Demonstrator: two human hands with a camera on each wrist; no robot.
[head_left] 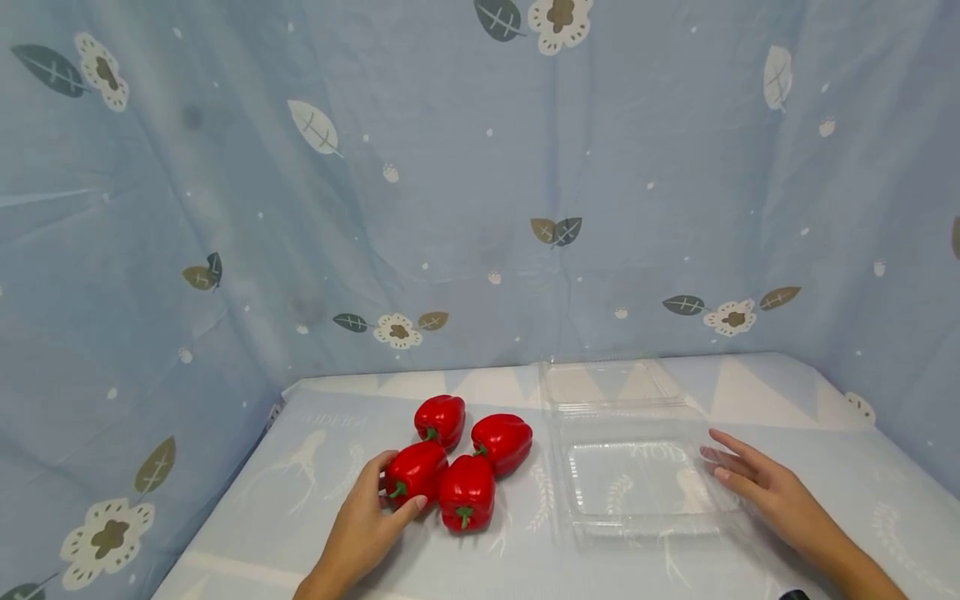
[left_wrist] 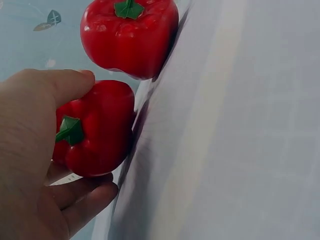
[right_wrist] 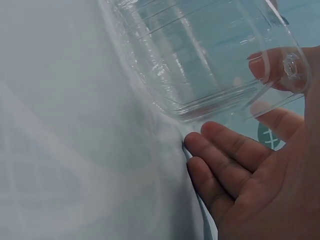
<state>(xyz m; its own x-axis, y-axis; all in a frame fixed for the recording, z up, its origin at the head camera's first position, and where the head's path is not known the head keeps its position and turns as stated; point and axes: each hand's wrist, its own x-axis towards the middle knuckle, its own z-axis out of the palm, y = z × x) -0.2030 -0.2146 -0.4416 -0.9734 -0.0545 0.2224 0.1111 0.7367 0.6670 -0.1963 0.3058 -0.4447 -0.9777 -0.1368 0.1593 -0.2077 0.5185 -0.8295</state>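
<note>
My left hand (head_left: 369, 518) grips a red bell pepper (head_left: 417, 472) with a green stem, the thumb on one side and the fingers round the other. In the left wrist view, the thumb lies on top of this pepper (left_wrist: 102, 130). Three more red bell peppers sit close by: one beside it (head_left: 467, 492), one behind (head_left: 441, 419) and one to the right (head_left: 504, 442). My right hand (head_left: 780, 500) is at the right side of a clear plastic box (head_left: 581, 527), its fingers spread. Thumb and forefinger overlap the rim in the right wrist view; firm contact cannot be made out.
The box's hinged lid (head_left: 611, 383) lies folded back toward the rear of the table. A pale patterned cloth (head_left: 322, 442) covers the table. Blue printed curtain (head_left: 450, 183) hangs behind and at both sides. A small black object (head_left: 793, 595) shows at the bottom edge.
</note>
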